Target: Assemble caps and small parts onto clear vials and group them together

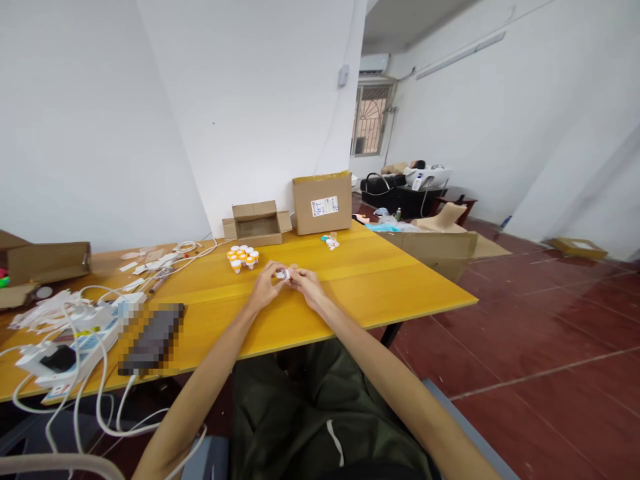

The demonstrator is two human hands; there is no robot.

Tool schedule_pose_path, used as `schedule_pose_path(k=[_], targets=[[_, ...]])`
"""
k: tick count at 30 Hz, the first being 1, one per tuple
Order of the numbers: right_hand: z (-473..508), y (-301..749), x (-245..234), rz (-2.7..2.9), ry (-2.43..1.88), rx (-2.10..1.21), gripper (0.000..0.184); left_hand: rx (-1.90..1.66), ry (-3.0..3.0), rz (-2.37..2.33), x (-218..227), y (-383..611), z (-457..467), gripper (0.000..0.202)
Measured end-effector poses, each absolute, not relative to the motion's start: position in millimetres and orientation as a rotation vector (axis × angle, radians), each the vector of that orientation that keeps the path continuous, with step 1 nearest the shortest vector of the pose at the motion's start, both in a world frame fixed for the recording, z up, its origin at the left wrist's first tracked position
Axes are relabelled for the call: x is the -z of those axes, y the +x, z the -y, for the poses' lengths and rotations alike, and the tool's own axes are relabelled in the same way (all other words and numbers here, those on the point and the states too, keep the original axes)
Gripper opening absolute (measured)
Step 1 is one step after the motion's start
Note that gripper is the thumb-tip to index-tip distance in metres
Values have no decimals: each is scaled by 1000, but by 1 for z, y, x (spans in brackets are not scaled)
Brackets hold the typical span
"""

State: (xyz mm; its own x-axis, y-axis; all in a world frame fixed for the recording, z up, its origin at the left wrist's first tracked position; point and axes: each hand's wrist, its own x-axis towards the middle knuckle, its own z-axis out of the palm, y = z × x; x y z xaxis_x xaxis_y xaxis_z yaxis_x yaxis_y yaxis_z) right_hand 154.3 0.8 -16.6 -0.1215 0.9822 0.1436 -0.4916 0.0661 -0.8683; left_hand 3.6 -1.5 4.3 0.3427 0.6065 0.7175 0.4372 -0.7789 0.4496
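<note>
Above the yellow table (350, 300), my left hand (266, 287) and my right hand (309, 287) meet at one small white bottle (283, 274) with dark print. My left hand closes round its left end with thumb and fingers. The fingertips of my right hand pinch its right end. Part of the bottle is hidden by the fingers, and its print is too small to read. Just beyond my left hand stands a tight group of several small orange-and-white bottles (243, 255) with pale tops.
An open carton (257, 227) and a taped carton (323, 203) stand against the wall. Small white and green pieces (330, 242) lie before them. At left are a power strip (95, 340), cables and a blurred dark phone-like slab (154, 339). Another carton (47, 263) is behind.
</note>
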Motion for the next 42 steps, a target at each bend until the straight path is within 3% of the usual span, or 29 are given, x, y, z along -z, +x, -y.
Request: schedule_pose_path(k=[4,11,19,42], targets=[[-2,155,18,997,-668,-1403,36,-1427,2327,-1076,-3,6,2,39],[-1,155,17,1002,-695,-1407,37,-1411,2331,-1092,-5,6,2,12],[0,156,16,997,-714,-1409,42,-1451,2377,-977,-3,3,0,16],[3,154,14,995,-722,-1394,35,-1467,2355,-1009,-3,3,-1,15]])
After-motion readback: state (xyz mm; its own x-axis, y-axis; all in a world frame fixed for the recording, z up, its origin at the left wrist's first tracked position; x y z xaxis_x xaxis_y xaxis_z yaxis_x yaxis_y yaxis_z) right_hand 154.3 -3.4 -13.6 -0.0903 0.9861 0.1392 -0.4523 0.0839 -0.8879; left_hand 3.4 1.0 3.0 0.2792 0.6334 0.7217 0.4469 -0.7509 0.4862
